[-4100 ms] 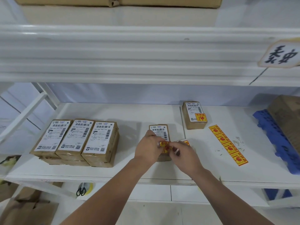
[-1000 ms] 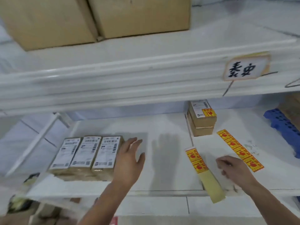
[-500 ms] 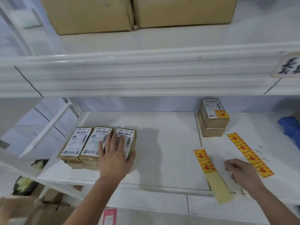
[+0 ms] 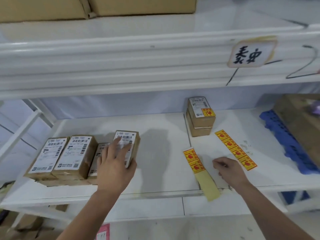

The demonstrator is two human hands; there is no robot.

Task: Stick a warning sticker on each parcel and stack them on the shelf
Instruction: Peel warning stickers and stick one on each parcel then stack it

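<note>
Gripping parcel (image 4: 126, 136) from above, left hand (image 4: 114, 170), right hand (image 4: 228, 168) loosely curled beside sticker strip (image 4: 194, 160)

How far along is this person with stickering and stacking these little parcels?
Looks done: the two stacked parcels at the back, the top one bearing a yellow sticker. In hand: the left hand grips a lifted parcel; the right hand rests on the shelf between the sticker strips. Left: at least three unstickered parcels, with stickers remaining on both strips.

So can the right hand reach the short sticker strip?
Probably yes. The right hand rests on the shelf just beside the short sticker strip, with nothing lying between them.
</note>
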